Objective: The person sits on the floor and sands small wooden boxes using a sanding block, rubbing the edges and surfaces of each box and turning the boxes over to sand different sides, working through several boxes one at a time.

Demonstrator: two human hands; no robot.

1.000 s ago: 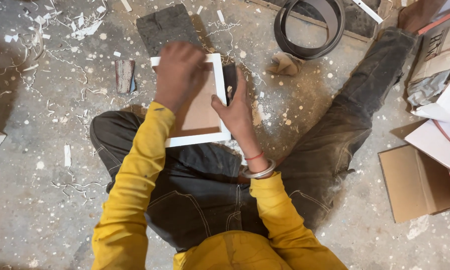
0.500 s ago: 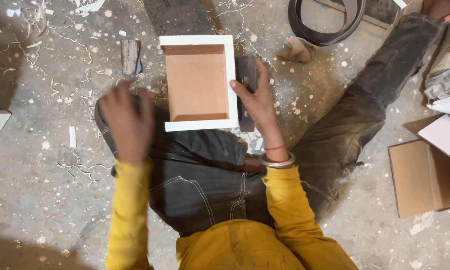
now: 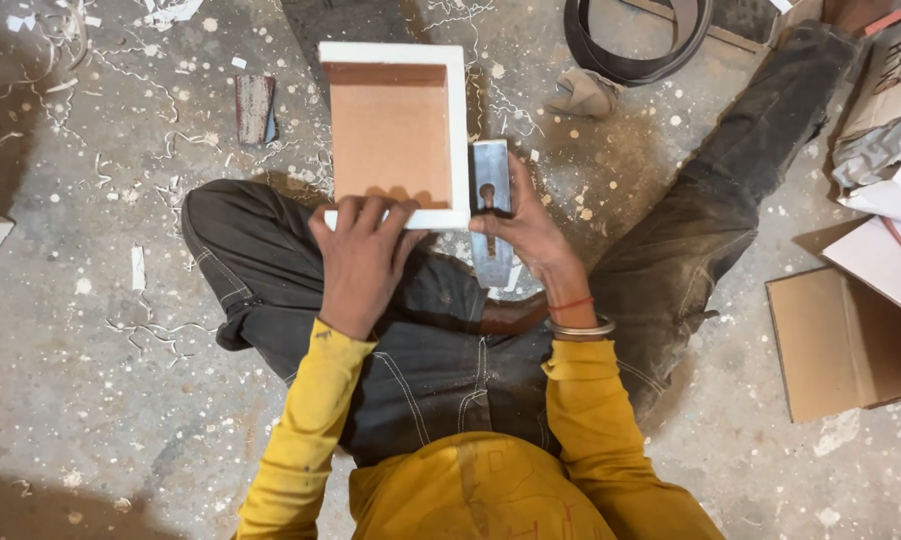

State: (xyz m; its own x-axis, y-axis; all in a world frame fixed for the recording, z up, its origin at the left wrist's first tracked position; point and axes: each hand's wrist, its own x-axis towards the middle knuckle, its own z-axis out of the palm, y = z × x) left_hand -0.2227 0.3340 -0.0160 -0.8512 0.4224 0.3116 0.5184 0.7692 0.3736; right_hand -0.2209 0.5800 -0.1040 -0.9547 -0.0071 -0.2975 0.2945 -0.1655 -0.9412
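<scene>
Seated on the dusty concrete floor (image 3: 91, 400) with legs crossed, I steady a shallow white-edged box (image 3: 396, 135) with a brown board bottom, propped against my knee just ahead of me. My left hand (image 3: 361, 260) lies flat over its near white rim, fingers (image 3: 376, 215) spread and pressing down rather than curled around anything. My right hand (image 3: 531, 235) is closed about a metal block plane (image 3: 492, 215), thumb hooked over its near side, the tool standing just beside the box's right rim and touching or nearly touching it; I cannot tell which.

The box looks assembled: four white edges meet at the corners and the brown panel sits inside. Pale shavings (image 3: 141, 320) strewn out to the left of my fingers suggest trimming is well along, though how much of the right rim is left to dress cannot be read from here.

The box's long axis runs away from me, open face up toward the camera, its far end beyond my fingertips. The plane lies parallel to it, also pointing away. Farther off past my right hand lie a coiled dark belt (image 3: 636, 40) and a crumpled rag (image 3: 583, 95); to the far right, flat cardboard (image 3: 841, 340).
</scene>
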